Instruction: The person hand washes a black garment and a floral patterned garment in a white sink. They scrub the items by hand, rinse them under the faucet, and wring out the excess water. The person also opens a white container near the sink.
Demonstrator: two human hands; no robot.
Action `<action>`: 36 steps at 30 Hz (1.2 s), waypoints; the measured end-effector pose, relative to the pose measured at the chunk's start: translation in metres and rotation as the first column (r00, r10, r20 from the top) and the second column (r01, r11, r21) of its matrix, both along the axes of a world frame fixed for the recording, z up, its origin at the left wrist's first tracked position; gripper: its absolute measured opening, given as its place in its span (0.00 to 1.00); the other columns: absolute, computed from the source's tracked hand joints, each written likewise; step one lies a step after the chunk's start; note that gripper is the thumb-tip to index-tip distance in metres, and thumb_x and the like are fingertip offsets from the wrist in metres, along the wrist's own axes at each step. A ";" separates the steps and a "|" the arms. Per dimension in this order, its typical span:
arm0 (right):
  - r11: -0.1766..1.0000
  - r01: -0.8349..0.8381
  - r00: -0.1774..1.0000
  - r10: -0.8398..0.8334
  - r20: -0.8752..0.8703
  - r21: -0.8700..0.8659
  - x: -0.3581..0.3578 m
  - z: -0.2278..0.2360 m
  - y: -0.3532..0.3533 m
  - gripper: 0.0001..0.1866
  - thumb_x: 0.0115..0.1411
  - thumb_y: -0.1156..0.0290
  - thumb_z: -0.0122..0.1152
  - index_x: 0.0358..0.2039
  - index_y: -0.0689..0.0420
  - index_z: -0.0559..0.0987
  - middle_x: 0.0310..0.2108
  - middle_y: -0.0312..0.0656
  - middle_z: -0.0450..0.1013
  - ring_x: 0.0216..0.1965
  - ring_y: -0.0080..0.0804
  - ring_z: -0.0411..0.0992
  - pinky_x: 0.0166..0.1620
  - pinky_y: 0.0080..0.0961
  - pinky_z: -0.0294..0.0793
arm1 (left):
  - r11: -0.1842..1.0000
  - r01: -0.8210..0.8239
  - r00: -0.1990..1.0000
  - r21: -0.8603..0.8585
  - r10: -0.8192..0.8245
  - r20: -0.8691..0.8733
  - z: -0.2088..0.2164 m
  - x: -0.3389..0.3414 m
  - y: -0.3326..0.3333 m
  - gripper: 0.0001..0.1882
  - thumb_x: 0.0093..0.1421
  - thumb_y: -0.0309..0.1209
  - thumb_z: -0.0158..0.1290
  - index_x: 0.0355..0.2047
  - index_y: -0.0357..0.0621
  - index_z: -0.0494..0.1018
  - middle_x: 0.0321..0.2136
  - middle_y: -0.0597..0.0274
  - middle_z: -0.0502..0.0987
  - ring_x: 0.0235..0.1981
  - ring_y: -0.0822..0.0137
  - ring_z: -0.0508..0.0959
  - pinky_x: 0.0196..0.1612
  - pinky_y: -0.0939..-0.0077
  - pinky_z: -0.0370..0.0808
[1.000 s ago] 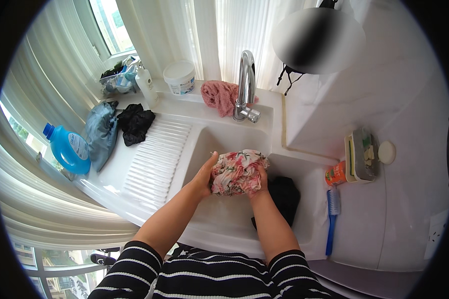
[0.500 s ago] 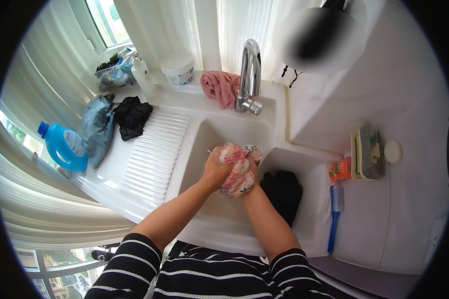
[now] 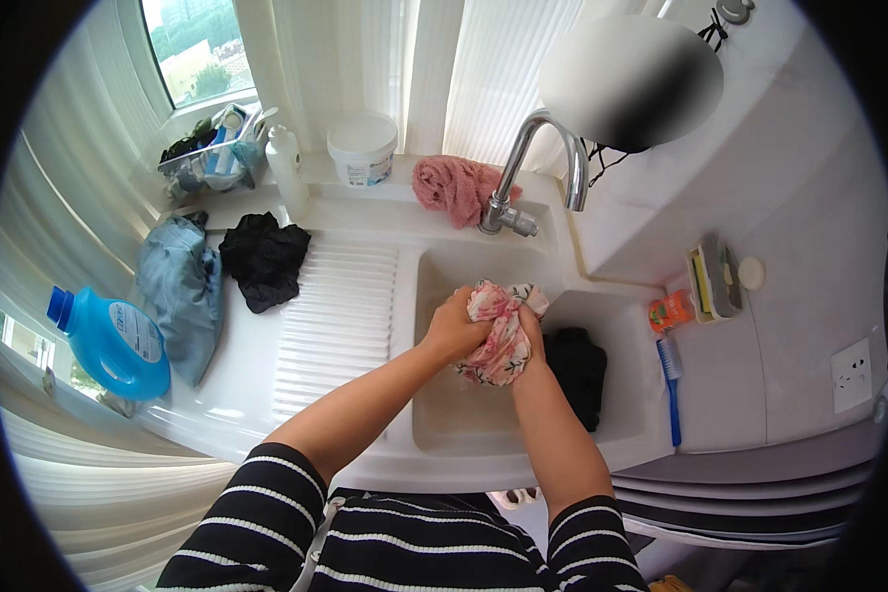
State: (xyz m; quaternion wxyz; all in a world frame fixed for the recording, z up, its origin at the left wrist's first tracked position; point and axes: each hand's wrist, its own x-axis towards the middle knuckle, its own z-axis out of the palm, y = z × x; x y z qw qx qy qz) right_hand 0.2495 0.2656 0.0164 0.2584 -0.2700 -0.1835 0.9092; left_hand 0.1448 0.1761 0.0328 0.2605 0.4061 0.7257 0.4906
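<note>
A bunched pink and white floral cloth [image 3: 501,340] is gripped between both hands over the basin of the white sink [image 3: 444,434]. My left hand [image 3: 457,328] is closed on its left side, and my right hand [image 3: 531,335] clasps its right side; some fingers are hidden in the folds. To the right of my right hand a dark cloth [image 3: 575,375] lies in the right part of the sink. Behind the hands stands a chrome faucet [image 3: 533,148], its spout turned to the right; no running water shows.
A ribbed washboard [image 3: 335,316] lies left of the basin. Beyond are a black cloth [image 3: 264,261], grey-blue cloth [image 3: 180,296], blue detergent bottle [image 3: 118,345], pump bottle [image 3: 284,163], white bucket [image 3: 362,148] and pink towel [image 3: 452,187]. A blue brush [image 3: 671,390] lies right.
The view has shifted, so the sink and surroundings sit differently in the picture. Both hands keep hold of the floral cloth, whose folds look slightly changed.
</note>
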 end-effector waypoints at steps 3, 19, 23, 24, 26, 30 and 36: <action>0.953 0.079 0.994 -0.096 0.044 0.292 -0.014 0.039 -0.011 0.16 0.59 0.66 0.48 0.45 0.60 0.74 0.43 0.44 0.74 0.44 0.38 0.74 0.50 0.35 0.73 | 0.976 0.030 0.841 0.216 -0.141 0.522 0.023 -0.042 -0.030 0.24 0.56 0.43 0.58 0.45 0.38 0.68 0.38 0.56 0.75 0.42 0.61 0.75 0.46 0.66 0.72; 0.224 -0.626 0.747 -0.104 0.657 0.747 -0.081 0.027 -0.068 0.39 0.50 0.57 0.66 0.62 0.54 0.65 0.64 0.58 0.53 0.67 0.44 0.49 0.63 0.36 0.54 | 0.965 -0.239 0.698 0.104 0.245 -0.673 0.003 -0.180 -0.169 0.30 0.51 0.40 0.53 0.53 0.39 0.67 0.44 0.41 0.75 0.46 0.44 0.74 0.50 0.60 0.70; -0.174 -0.797 0.599 -0.343 0.724 0.578 -0.117 0.002 -0.116 0.47 0.43 0.47 0.68 0.60 0.58 0.65 0.61 0.58 0.56 0.63 0.53 0.55 0.62 0.39 0.57 | 0.993 -0.117 0.899 -0.010 0.102 -0.425 -0.015 -0.156 -0.143 0.30 0.56 0.52 0.53 0.51 0.43 0.72 0.47 0.42 0.74 0.47 0.43 0.73 0.51 0.55 0.69; -0.202 -0.694 0.719 -0.228 0.656 0.691 -0.116 0.003 -0.116 0.45 0.41 0.48 0.69 0.57 0.59 0.67 0.59 0.56 0.58 0.59 0.54 0.57 0.60 0.41 0.59 | 0.996 -0.091 0.849 -0.011 0.072 -0.523 -0.011 -0.142 -0.149 0.28 0.56 0.51 0.53 0.50 0.44 0.73 0.47 0.44 0.75 0.47 0.43 0.73 0.50 0.56 0.70; -0.330 -0.399 0.916 -0.183 0.356 0.856 -0.098 0.006 -0.129 0.36 0.37 0.53 0.69 0.46 0.61 0.72 0.50 0.49 0.65 0.51 0.52 0.64 0.55 0.47 0.62 | 0.996 0.024 0.754 0.084 0.037 -0.656 -0.004 -0.125 -0.168 0.25 0.55 0.49 0.53 0.48 0.48 0.74 0.46 0.52 0.74 0.44 0.49 0.73 0.47 0.55 0.66; -0.498 -0.145 0.989 -0.047 0.141 0.855 -0.078 -0.013 -0.134 0.26 0.36 0.59 0.68 0.36 0.58 0.76 0.39 0.43 0.70 0.47 0.44 0.67 0.50 0.41 0.63 | 0.967 0.236 0.647 0.101 -0.078 -0.758 -0.023 -0.114 -0.190 0.21 0.52 0.46 0.58 0.38 0.43 0.76 0.34 0.52 0.74 0.37 0.51 0.73 0.43 0.53 0.65; -0.269 -0.485 0.800 -0.520 0.299 0.832 -0.193 -0.047 -0.051 0.25 0.44 0.57 0.66 0.42 0.55 0.74 0.40 0.46 0.71 0.44 0.47 0.68 0.47 0.42 0.67 | 0.912 -0.358 0.557 0.200 0.381 -0.739 -0.038 -0.174 -0.082 0.19 0.58 0.46 0.51 0.23 0.42 0.71 0.26 0.52 0.74 0.32 0.49 0.74 0.35 0.55 0.69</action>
